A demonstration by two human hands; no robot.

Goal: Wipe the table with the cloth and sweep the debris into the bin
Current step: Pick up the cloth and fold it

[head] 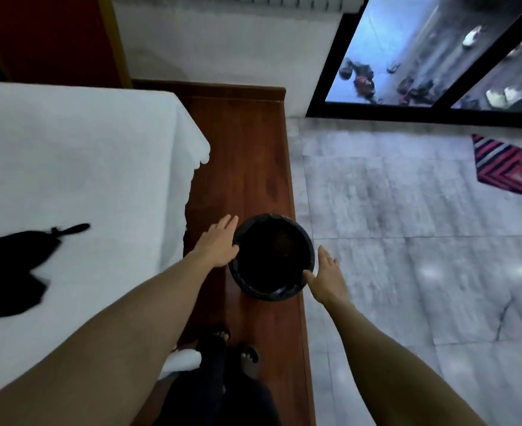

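Both arms out over black lined bin on wooden platform. Left hand flat against bin's left rim, fingers straight. Right hand open at right rim, thumb touching. Black cloth lies on white-covered bench, well apart. Sandalled feet below.

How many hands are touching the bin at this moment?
2. The left hand rests on the left side of the bin rim; the right hand is against its right side.

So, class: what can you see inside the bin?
The bin holds a black liner, folded over its rim. Its inside is dark; any debris cannot be made out. Both hands, left and right, flank it.
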